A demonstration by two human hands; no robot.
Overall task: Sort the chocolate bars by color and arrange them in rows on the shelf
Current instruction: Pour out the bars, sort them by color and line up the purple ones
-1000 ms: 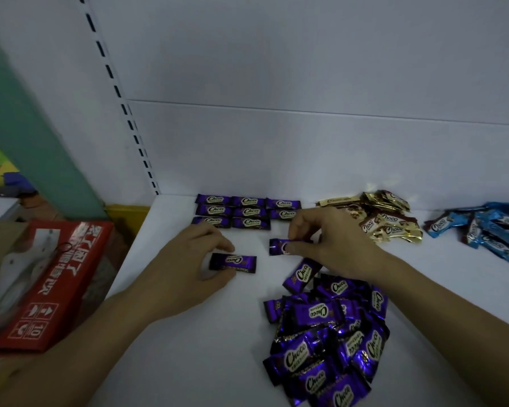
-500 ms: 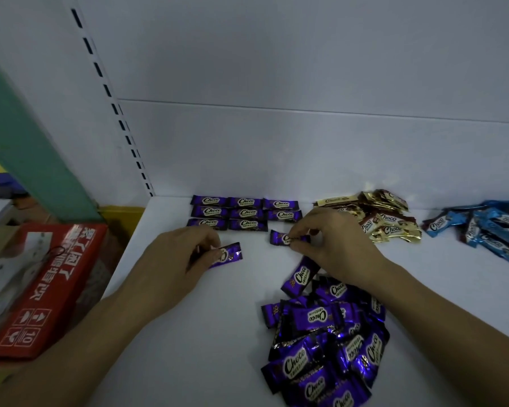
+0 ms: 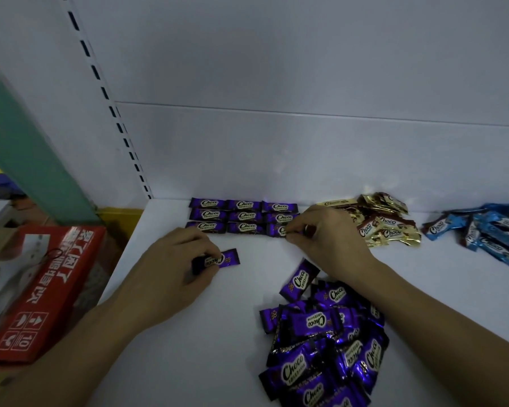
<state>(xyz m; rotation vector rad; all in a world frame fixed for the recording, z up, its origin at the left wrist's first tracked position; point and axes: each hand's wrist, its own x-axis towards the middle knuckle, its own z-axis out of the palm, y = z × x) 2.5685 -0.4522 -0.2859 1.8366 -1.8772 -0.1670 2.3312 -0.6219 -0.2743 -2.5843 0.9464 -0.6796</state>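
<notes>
Head view: on the shelf [image 3: 203,362], the right hand [image 3: 329,242] pinches a purple bar [image 3: 277,230] at the right end of the nearest purple row [image 3: 241,227], while the left hand [image 3: 174,259] grips a second purple bar [image 3: 224,259] nearer; a careless nudge could skew the close-set rows.

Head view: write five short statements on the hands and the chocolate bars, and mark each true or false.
1. The left hand grips a loose purple bar. True.
2. The gold bars stand in neat rows. False: they lie in a heap.
3. The right hand pinches the end bar of the nearest purple row. True.
4. The blue bars lie left of the purple rows. False: they lie far right, beyond the gold bars.
5. The unsorted purple pile lies beside the right forearm. True.
</notes>
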